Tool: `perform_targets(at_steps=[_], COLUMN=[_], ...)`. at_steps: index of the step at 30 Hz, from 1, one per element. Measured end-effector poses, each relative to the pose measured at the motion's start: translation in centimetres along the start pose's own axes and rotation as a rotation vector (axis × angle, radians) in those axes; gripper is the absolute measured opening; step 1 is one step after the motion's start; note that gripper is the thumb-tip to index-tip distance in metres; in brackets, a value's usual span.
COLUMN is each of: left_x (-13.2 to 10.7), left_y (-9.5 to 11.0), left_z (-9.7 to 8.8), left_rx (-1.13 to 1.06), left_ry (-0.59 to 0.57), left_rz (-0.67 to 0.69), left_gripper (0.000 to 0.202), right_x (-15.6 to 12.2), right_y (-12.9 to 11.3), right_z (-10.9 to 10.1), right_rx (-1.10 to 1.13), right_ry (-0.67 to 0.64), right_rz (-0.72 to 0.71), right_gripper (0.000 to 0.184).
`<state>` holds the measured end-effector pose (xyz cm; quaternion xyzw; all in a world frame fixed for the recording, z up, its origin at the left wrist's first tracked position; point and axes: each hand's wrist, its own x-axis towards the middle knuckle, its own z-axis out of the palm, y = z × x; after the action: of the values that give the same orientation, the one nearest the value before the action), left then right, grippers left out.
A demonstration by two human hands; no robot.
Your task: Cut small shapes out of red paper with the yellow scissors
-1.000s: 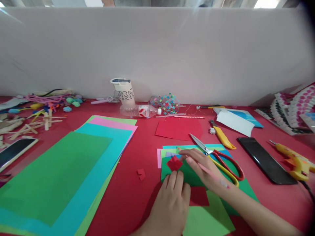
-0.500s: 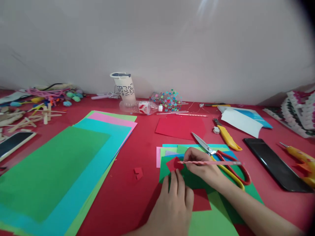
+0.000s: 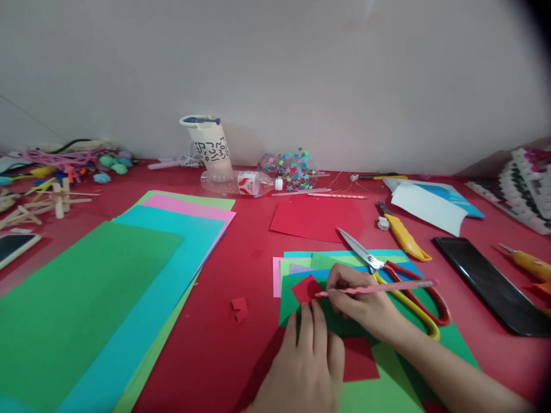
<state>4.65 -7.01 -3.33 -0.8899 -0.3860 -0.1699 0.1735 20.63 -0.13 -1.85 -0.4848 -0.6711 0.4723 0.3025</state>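
My right hand (image 3: 359,301) is closed around a pink pencil (image 3: 387,287) that lies almost level, its tip touching a small red paper piece (image 3: 305,288). That piece rests on a dark green sheet (image 3: 301,312) atop a small stack of coloured paper. My left hand (image 3: 307,358) lies flat with fingers stretched out, fingertips pressing the lower edge of the red piece. Red and yellow scissors (image 3: 396,284) lie just behind my right hand.
A large fan of green, cyan and pink sheets (image 3: 107,287) covers the left. Behind are a red sheet (image 3: 316,219), a lying bottle (image 3: 239,183), a cup (image 3: 209,146), a yellow cutter (image 3: 402,235), a black phone (image 3: 495,284), a glue gun (image 3: 529,267). Red scraps (image 3: 239,308) lie near.
My right hand turned the pencil from pointing toward me to lying level, and brought its tip onto the red piece. The view tilted down slightly.
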Motion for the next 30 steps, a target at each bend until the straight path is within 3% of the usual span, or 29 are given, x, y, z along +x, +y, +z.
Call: perform_targets(at_steps=[10,19,30], left_x=[-0.12,0.17,0.26], left_y=[0.05,0.25,0.28], left_z=[0.29,0.21,0.11], left_rx=[0.004,0.013,0.014], left_ry=[-0.018,0.019,0.049], left_rz=[0.013,0.006,-0.029], left_gripper=[0.021,0.024,0.023], right_x=[-0.08,0.18,0.14], right_y=[0.06,0.31,0.25], right_z=[0.05,0.3,0.47], right_rx=[0.015,0.072,0.08], right_ry=[-0.014,0.055,0.086], right_rz=[0.028,0.11,0.115], right_gripper=[0.014,0.014,0.014])
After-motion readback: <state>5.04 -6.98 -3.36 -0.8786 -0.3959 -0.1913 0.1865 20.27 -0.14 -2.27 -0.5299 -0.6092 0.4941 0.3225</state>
